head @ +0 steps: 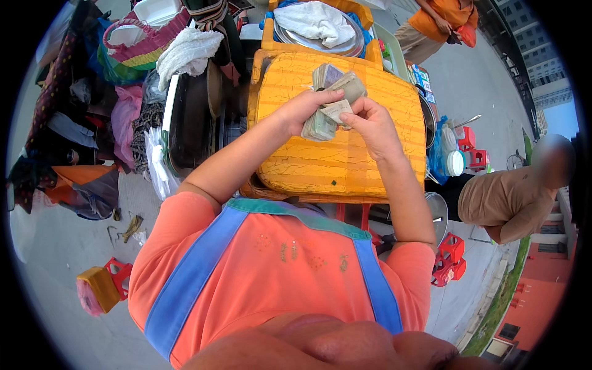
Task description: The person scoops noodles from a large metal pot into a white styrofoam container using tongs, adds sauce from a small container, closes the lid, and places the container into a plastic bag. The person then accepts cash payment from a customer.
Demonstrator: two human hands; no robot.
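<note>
Over a yellow tape-covered box lid [314,162], my left hand [307,106] grips a thick wad of banknotes [323,125], its thumb lying across them. The notes fan out in several bundles above and below that thumb. My right hand [373,125] pinches the corner of one pale folded note [336,111] between thumb and fingers, close to the left hand. Both hands are raised above the lid. The palm side of the left hand and its fingers are mostly hidden by the notes.
Beyond the lid, a white cloth [319,21] lies on round metal trays [358,39]. To the left are a glass-sided case [189,125], a woven basket [148,41] and plastic bags. A metal pot [437,212] is at right. One person [504,203] stands right, another [434,23] farther off.
</note>
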